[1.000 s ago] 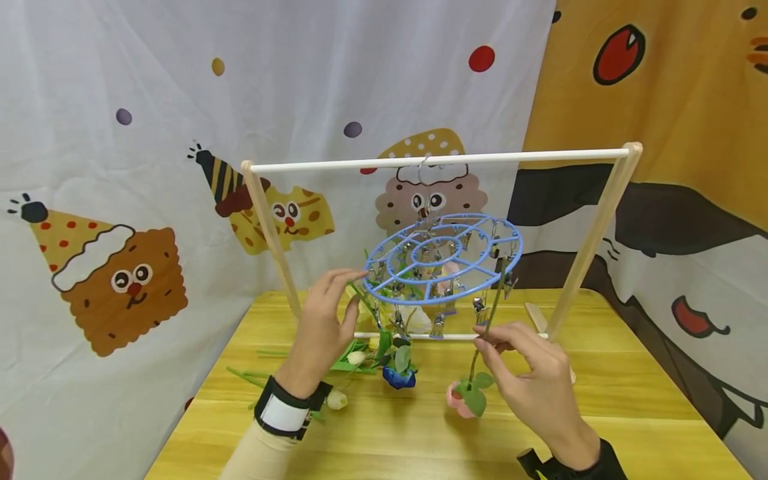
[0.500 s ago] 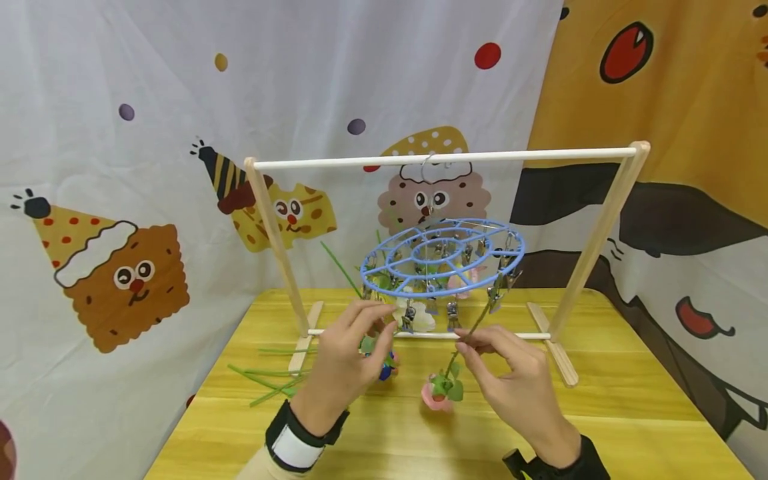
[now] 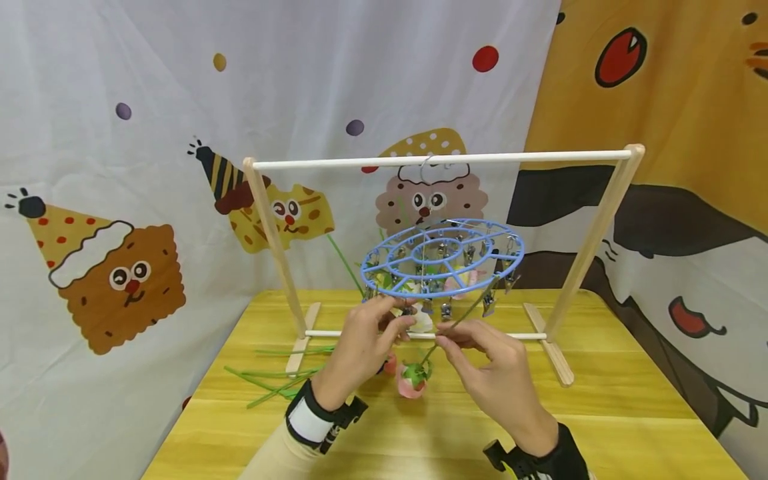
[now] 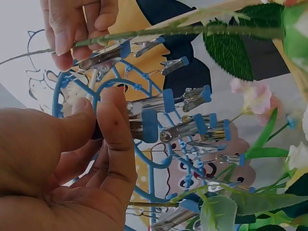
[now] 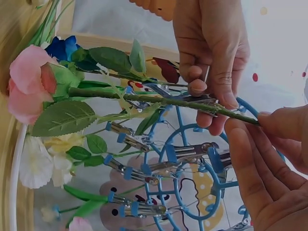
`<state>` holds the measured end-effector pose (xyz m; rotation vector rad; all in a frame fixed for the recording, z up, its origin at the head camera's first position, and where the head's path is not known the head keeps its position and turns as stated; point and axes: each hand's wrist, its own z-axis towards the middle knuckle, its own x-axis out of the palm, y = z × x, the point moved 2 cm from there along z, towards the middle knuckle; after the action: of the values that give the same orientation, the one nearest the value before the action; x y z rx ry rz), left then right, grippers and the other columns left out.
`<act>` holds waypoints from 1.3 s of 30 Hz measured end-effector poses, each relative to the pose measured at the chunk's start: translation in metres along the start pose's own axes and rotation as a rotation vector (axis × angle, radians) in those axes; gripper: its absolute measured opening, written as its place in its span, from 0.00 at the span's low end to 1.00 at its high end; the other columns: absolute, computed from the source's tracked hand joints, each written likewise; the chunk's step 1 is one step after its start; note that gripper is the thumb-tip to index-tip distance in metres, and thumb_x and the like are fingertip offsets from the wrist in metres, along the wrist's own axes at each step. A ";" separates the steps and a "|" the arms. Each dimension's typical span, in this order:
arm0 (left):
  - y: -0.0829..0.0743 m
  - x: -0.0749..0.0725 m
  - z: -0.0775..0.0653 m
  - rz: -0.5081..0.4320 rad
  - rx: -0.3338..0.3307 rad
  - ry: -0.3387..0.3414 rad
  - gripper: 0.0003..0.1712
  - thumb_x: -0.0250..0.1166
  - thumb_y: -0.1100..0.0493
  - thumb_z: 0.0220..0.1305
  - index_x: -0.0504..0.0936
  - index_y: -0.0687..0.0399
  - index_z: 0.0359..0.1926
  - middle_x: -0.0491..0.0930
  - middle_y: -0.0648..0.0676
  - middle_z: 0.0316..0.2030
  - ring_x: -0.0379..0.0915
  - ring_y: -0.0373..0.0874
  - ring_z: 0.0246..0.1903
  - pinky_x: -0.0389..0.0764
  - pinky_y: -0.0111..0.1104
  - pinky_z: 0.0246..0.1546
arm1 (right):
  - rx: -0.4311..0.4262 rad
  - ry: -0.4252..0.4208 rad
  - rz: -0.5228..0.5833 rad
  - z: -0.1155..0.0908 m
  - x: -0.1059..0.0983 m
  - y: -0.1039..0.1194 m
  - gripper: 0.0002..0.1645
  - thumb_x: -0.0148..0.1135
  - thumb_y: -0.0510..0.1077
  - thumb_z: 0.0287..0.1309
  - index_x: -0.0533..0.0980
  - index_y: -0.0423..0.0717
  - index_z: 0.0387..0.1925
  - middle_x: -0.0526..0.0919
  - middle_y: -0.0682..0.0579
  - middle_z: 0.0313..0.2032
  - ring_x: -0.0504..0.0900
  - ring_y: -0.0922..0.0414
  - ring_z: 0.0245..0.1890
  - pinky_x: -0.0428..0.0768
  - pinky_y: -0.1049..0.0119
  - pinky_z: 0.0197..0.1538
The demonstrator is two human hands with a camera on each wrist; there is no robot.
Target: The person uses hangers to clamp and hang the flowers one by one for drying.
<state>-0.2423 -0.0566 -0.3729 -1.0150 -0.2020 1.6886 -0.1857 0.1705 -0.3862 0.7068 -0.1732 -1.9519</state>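
Observation:
A round blue clip hanger [image 3: 420,295] with metal clips hangs from a rack. My left hand [image 3: 363,343] is under its near left rim; in the left wrist view, thumb and index finger pinch a blue-tipped clip [image 4: 144,126]. My right hand [image 3: 489,367] pinches the stem of a pink rose [image 3: 412,380] whose bloom points down, while the bare stem end rises toward the ring. In the right wrist view, the stem [image 5: 163,100] passes close to the left fingers and the clip. A blue rose [image 5: 65,48] hangs just behind, partly hidden by the pink one.
The white rod [image 3: 336,163] of the wooden rack spans above the hanger. Green stems [image 3: 270,377] lie on the table at left. White flowers [image 5: 36,161] and a pale pink bloom [image 4: 255,101] are beyond the clips.
My right hand has carried the pink rose leftward, toward the left hand. My left hand has moved right from the ring's left edge to a clip. The hanger has turned slightly.

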 end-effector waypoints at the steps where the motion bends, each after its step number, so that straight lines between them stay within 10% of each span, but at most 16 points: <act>1: 0.001 0.001 0.000 -0.008 -0.010 -0.002 0.11 0.75 0.62 0.82 0.94 0.55 0.60 0.92 0.54 0.40 0.87 0.37 0.27 0.88 0.26 0.30 | 0.002 0.000 0.001 0.001 0.001 0.000 0.19 0.83 0.26 0.65 0.92 0.50 0.50 0.97 0.51 0.49 0.96 0.59 0.43 0.90 0.78 0.53; 7: 0.006 0.002 -0.004 -0.069 -0.097 0.048 0.10 0.75 0.59 0.81 0.94 0.54 0.57 0.94 0.54 0.38 0.82 0.31 0.24 0.82 0.28 0.24 | 0.018 -0.003 0.011 0.003 0.006 0.000 0.17 0.83 0.28 0.66 0.92 0.50 0.48 0.97 0.52 0.48 0.96 0.59 0.42 0.91 0.78 0.52; 15: 0.012 0.004 -0.008 -0.102 -0.196 0.058 0.07 0.75 0.60 0.83 0.94 0.47 0.55 0.89 0.57 0.29 0.81 0.48 0.20 0.75 0.27 0.21 | 0.061 -0.021 0.014 0.003 0.014 -0.002 0.15 0.84 0.30 0.66 0.93 0.50 0.48 0.98 0.51 0.46 0.97 0.58 0.40 0.91 0.77 0.51; 25: 0.011 0.007 -0.008 -0.139 -0.188 -0.038 0.05 0.75 0.63 0.82 0.96 0.50 0.47 0.96 0.51 0.44 0.81 0.33 0.28 0.80 0.27 0.26 | 0.039 -0.066 0.009 0.004 0.018 -0.008 0.13 0.84 0.29 0.65 0.93 0.47 0.45 0.99 0.50 0.44 0.98 0.56 0.36 0.92 0.76 0.47; 39: 0.010 0.007 -0.007 -0.176 -0.190 -0.094 0.06 0.78 0.64 0.79 0.98 0.50 0.42 0.96 0.51 0.35 0.90 0.57 0.28 0.85 0.29 0.27 | 0.010 0.000 -0.017 0.013 0.014 -0.004 0.16 0.84 0.27 0.64 0.95 0.45 0.49 0.98 0.50 0.44 0.95 0.58 0.38 0.89 0.79 0.46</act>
<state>-0.2445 -0.0569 -0.3868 -1.0260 -0.5074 1.5786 -0.2004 0.1579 -0.3825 0.7164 -0.1775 -1.9684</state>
